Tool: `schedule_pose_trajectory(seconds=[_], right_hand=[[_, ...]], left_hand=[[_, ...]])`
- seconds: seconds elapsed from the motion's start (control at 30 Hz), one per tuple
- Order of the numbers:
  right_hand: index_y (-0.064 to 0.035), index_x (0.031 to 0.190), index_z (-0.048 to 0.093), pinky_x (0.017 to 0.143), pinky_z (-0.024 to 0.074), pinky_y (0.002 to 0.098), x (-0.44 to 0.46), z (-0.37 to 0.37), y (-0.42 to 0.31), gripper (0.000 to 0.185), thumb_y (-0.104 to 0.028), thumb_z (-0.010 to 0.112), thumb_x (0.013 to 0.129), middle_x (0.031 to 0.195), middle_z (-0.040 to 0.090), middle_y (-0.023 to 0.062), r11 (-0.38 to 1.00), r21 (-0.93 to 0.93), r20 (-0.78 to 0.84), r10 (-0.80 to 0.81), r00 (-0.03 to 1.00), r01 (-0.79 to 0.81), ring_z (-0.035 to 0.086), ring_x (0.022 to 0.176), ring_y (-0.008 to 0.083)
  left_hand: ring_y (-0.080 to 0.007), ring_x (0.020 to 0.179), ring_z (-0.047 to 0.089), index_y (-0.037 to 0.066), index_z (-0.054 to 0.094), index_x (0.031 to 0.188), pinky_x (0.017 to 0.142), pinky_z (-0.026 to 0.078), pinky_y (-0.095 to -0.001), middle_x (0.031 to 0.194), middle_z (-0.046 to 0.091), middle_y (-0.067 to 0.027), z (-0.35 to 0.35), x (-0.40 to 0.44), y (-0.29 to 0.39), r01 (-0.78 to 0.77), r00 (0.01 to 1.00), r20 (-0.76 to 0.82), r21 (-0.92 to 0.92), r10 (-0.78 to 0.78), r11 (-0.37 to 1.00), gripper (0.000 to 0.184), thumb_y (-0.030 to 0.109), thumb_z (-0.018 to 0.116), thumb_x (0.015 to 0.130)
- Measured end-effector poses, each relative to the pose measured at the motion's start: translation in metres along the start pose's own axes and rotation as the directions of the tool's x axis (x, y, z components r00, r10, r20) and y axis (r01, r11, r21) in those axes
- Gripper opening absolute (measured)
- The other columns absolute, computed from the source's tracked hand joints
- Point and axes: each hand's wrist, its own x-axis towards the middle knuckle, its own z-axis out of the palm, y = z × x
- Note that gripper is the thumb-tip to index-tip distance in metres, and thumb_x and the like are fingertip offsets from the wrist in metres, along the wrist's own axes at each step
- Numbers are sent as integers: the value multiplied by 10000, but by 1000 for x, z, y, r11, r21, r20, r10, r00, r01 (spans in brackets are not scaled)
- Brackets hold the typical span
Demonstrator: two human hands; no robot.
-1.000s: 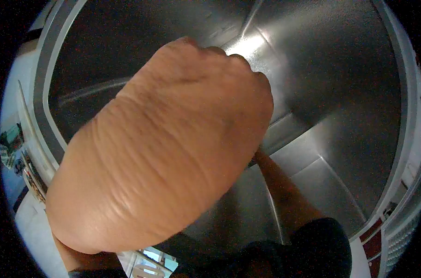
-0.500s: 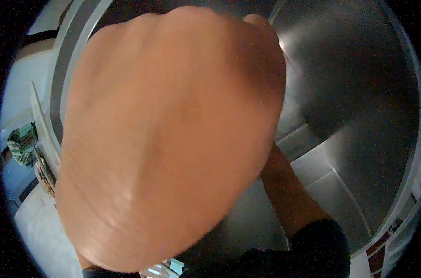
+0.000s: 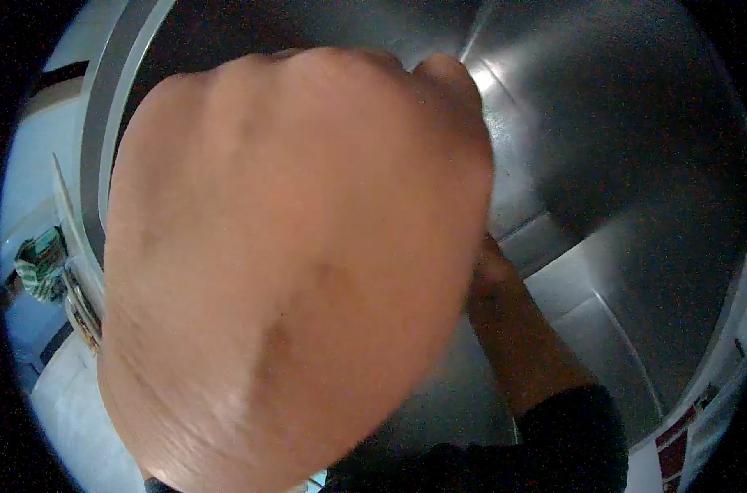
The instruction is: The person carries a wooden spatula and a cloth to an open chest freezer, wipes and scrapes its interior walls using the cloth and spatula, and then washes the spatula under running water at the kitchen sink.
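My left hand (image 3: 299,246) fills the left and centre of the view, very close to the camera. Its back and knuckles face me, and the fingers curl away out of sight, with the bent thumb at the upper right edge. Anything inside this closed hand is hidden. From the lower right my right forearm, in a dark sleeve, reaches in behind it. Only a small part of my right hand (image 3: 490,267) shows; its fingers are covered by my left hand. Both are in front of a dark, shiny metal surface (image 3: 620,140) with creases and seams.
A grey curved rim (image 3: 101,140) borders the metal surface on the left. Beyond it are a green and white striped cloth (image 3: 41,264), some thin items in a holder (image 3: 82,311) and a white surface (image 3: 82,411). Dark red shapes (image 3: 673,452) lie at the lower right.
My left hand came closer to the camera and turned, showing more of its back, then dropped slightly. My right forearm has stayed nearly in place. The view has shifted a little.
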Motion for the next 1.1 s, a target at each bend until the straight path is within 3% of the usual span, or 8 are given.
schedule_pose_trajectory(seconds=[0.13,0.27,0.33,0.53,0.63,0.77,0.9,1.1], right_hand=[[-76,1114,445,769,405,399,-43,-75,1,338,-100,419,778,1066,502,150,993,58,348,77,934,-104,511,932,302],[-50,1137,419,763,410,337,-118,-82,-38,396,-43,489,747,1041,522,163,883,389,-12,-282,959,264,531,887,291],[-69,1137,433,737,417,263,-158,-113,-58,379,-79,517,768,975,553,100,835,474,-49,-291,955,279,536,820,158],[-29,1125,426,428,302,170,-264,-168,-36,362,-111,517,785,662,451,-24,515,841,201,-16,980,-164,373,498,23],[-25,1022,460,467,369,187,-301,-187,-35,277,-155,517,784,674,483,16,406,901,218,-116,969,-154,437,541,63],[-43,971,456,423,351,199,-361,-213,-41,242,-175,511,776,660,478,20,363,914,189,17,982,-182,422,495,76],[-54,1074,387,378,259,223,-403,-224,-45,365,-197,524,767,547,380,20,234,964,95,141,985,-127,296,407,76],[-54,1128,332,381,293,211,-449,-248,-66,424,-244,502,789,602,424,27,19,1000,-6,3,1000,6,373,452,98]], left_hand=[[-303,689,549,94,540,889,565,431,-386,749,570,-129,-20,7,11,10,993,120,39,-15,999,183,77,435,740],[-324,707,546,86,536,910,597,430,-412,744,567,-158,-43,-29,-24,128,976,164,105,-144,986,193,101,417,758],[-329,713,546,82,537,915,607,431,-418,744,567,-163,-42,-31,-32,143,974,163,79,-154,987,195,107,417,763],[-323,723,568,28,549,843,625,459,-392,733,578,-179,6,-5,-23,141,982,-117,-57,-147,988,190,44,437,690],[-341,768,545,35,551,873,672,445,-382,791,576,-179,10,-9,-42,19,989,-129,-355,-69,935,189,98,451,726],[-153,781,515,9,555,940,747,404,-267,828,589,-94,3,-15,-39,85,925,297,-771,238,631,383,356,438,828],[-138,965,438,38,419,1144,854,339,-278,1073,487,-46,-9,-38,-17,404,789,317,-913,527,-56,520,397,506,778],[-166,928,474,-14,432,1096,829,362,-283,1013,517,-97,-34,-72,54,354,896,330,-935,296,-28,459,338,486,806]])
